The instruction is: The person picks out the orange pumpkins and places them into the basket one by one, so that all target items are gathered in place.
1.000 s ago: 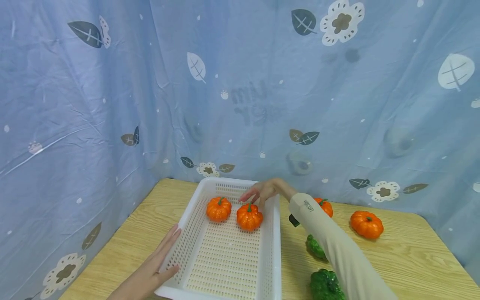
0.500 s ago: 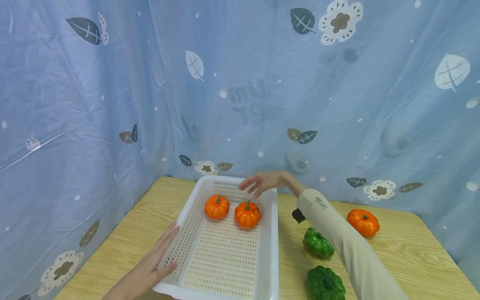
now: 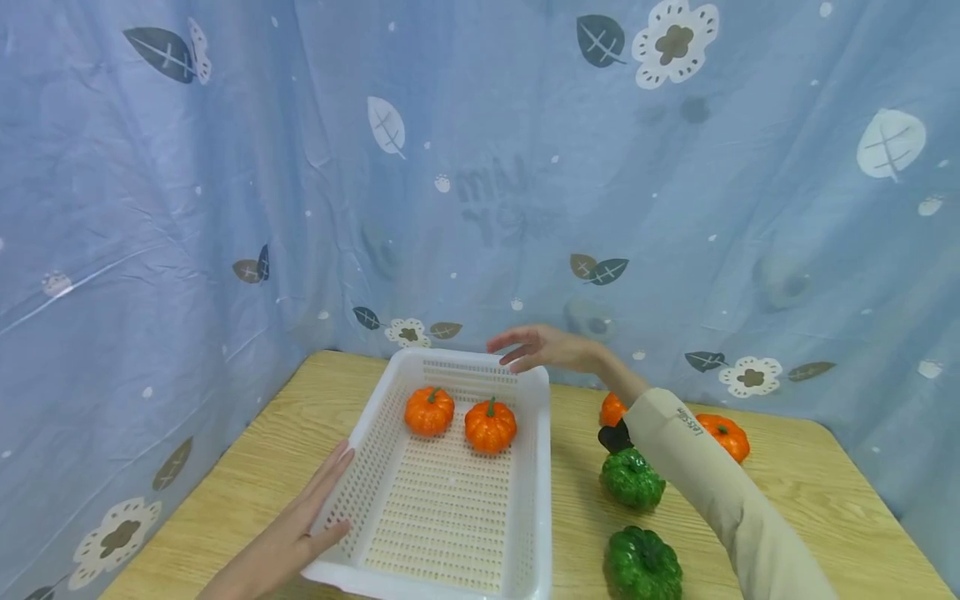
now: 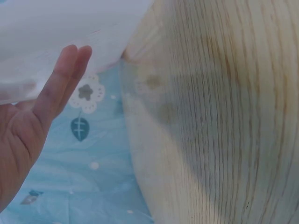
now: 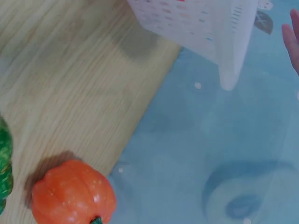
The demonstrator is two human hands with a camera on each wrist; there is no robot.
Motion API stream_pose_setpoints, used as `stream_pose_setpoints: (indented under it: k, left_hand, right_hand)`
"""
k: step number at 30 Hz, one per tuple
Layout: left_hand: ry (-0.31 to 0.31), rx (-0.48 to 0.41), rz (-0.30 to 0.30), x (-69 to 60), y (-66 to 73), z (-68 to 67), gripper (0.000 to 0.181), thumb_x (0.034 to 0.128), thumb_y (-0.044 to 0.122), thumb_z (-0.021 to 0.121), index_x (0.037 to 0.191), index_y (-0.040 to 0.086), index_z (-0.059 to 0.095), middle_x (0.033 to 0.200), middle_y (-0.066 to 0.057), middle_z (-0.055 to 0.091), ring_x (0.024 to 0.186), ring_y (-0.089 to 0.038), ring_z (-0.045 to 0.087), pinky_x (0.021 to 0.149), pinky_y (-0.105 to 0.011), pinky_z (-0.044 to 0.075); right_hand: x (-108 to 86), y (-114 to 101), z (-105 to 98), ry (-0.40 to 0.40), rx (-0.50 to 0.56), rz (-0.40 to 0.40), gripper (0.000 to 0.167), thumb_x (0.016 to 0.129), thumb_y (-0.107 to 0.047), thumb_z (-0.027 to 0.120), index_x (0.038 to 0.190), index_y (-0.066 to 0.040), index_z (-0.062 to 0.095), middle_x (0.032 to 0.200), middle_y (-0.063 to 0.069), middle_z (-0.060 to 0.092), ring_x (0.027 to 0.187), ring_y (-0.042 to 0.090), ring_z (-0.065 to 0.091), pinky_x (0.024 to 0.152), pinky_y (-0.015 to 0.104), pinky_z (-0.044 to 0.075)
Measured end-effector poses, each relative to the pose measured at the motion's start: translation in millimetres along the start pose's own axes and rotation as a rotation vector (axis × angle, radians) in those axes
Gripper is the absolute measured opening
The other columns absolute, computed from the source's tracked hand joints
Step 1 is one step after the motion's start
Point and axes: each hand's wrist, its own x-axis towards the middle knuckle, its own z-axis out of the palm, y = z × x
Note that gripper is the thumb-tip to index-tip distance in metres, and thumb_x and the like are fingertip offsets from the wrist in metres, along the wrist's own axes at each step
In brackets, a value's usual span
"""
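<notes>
A white perforated plastic basket stands on the wooden table, holding two small orange pumpkins: one on the left and one on the right, both toward its far end. My left hand rests against the basket's left side with straight fingers and the thumb over the rim. Above the far right corner of the basket hovers my right hand, its fingers loosely extended and holding nothing. In the right wrist view an orange pumpkin lies on the table, apart from that hand.
To the basket's right sit two green pumpkins, one nearer and one farther. Another orange pumpkin lies farther right, partly behind the right sleeve. A blue patterned curtain hangs along the table's back and left edges.
My right hand has let go of the right pumpkin in the basket, risen, and shifted back and right toward the rim. My left hand stays at the basket's side.
</notes>
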Motion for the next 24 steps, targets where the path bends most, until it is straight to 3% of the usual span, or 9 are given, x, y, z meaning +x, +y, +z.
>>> stream_pose_setpoints:
  k: [5, 8, 10, 12, 14, 16, 20, 24]
  left_hand:
    - [-0.003, 0.009, -0.010, 0.6, -0.5, -0.5, 0.076, 0.0916, 0.022, 0.061, 0.154, 0.017, 0.019, 0.160, -0.014, 0.009, 0.129, 0.016, 0.002, 0.103, -0.063, 0.021]
    - [0.005, -0.009, 0.020, 0.2, -2.0, 0.2, 0.076, 0.0913, 0.019, 0.062, 0.154, 0.015, 0.019, 0.159, -0.017, 0.010, 0.130, 0.018, 0.002, 0.112, -0.034, 0.019]
    - [0.012, -0.020, 0.044, -0.2, -3.3, 0.7, 0.076, 0.0913, 0.017, 0.061, 0.154, 0.014, 0.019, 0.158, -0.019, 0.010, 0.130, 0.020, 0.002, 0.106, -0.013, 0.012]
    - [0.016, -0.043, 0.058, -0.3, -4.4, 0.7, 0.076, 0.0913, 0.015, 0.061, 0.154, 0.014, 0.019, 0.158, -0.020, 0.010, 0.131, 0.020, 0.002, 0.095, 0.001, 0.007]
    - [0.014, -0.031, 0.048, -0.2, -4.6, 0.0, 0.076, 0.0916, 0.017, 0.061, 0.154, 0.016, 0.018, 0.159, -0.018, 0.009, 0.130, 0.020, 0.001, 0.102, -0.006, 0.009]
    - [0.007, -0.020, 0.023, 0.2, -4.4, -1.2, 0.076, 0.0917, 0.019, 0.061, 0.155, 0.018, 0.018, 0.159, -0.016, 0.009, 0.129, 0.021, 0.001, 0.111, -0.026, 0.016]
    - [-0.008, 0.001, -0.022, 1.3, -4.2, -3.0, 0.077, 0.0914, 0.022, 0.062, 0.154, 0.019, 0.018, 0.160, -0.013, 0.009, 0.128, 0.021, 0.001, 0.103, -0.059, 0.021]
    - [-0.014, -0.010, -0.006, 1.6, -5.7, -1.9, 0.075, 0.0928, 0.022, 0.060, 0.154, 0.015, 0.018, 0.159, -0.016, 0.008, 0.125, 0.023, 0.000, 0.099, -0.069, 0.022]
  right_hand:
    - [-17.0, -10.1, 1.9, 0.062, -0.006, -0.018, 0.049, 0.094, -0.002, 0.057, 0.141, -0.002, 0.043, 0.146, 0.014, 0.042, 0.132, 0.042, 0.037, 0.104, 0.043, 0.041]
    - [-30.5, -13.8, 3.4, 0.109, -0.020, -0.024, 0.047, 0.095, -0.008, 0.059, 0.141, -0.007, 0.046, 0.146, 0.009, 0.043, 0.132, 0.037, 0.039, 0.105, 0.044, 0.039]
    - [-40.4, -15.7, 4.4, 0.149, -0.013, -0.034, 0.046, 0.095, -0.010, 0.059, 0.139, -0.009, 0.049, 0.146, 0.007, 0.044, 0.132, 0.035, 0.040, 0.105, 0.045, 0.039]
    - [-50.6, -16.7, 5.4, 0.193, -0.011, -0.046, 0.044, 0.095, -0.011, 0.059, 0.138, -0.010, 0.050, 0.145, 0.006, 0.045, 0.132, 0.033, 0.041, 0.105, 0.044, 0.040]
    - [-60.3, -16.8, 7.0, 0.233, -0.005, -0.059, 0.043, 0.095, -0.009, 0.058, 0.138, -0.009, 0.051, 0.145, 0.008, 0.045, 0.131, 0.033, 0.042, 0.104, 0.045, 0.041]
    - [-69.6, -14.8, 8.8, 0.268, -0.004, -0.057, 0.042, 0.096, -0.008, 0.057, 0.138, -0.008, 0.050, 0.145, 0.009, 0.044, 0.130, 0.033, 0.043, 0.103, 0.044, 0.041]
    - [-87.6, -7.2, 13.6, 0.311, 0.007, -0.026, 0.043, 0.096, -0.010, 0.057, 0.138, -0.006, 0.049, 0.146, 0.013, 0.043, 0.130, 0.035, 0.042, 0.103, 0.044, 0.041]
    - [-104.3, 3.1, 19.0, 0.335, 0.025, 0.003, 0.046, 0.096, -0.014, 0.058, 0.139, -0.005, 0.047, 0.145, 0.011, 0.044, 0.131, 0.037, 0.041, 0.103, 0.042, 0.041]
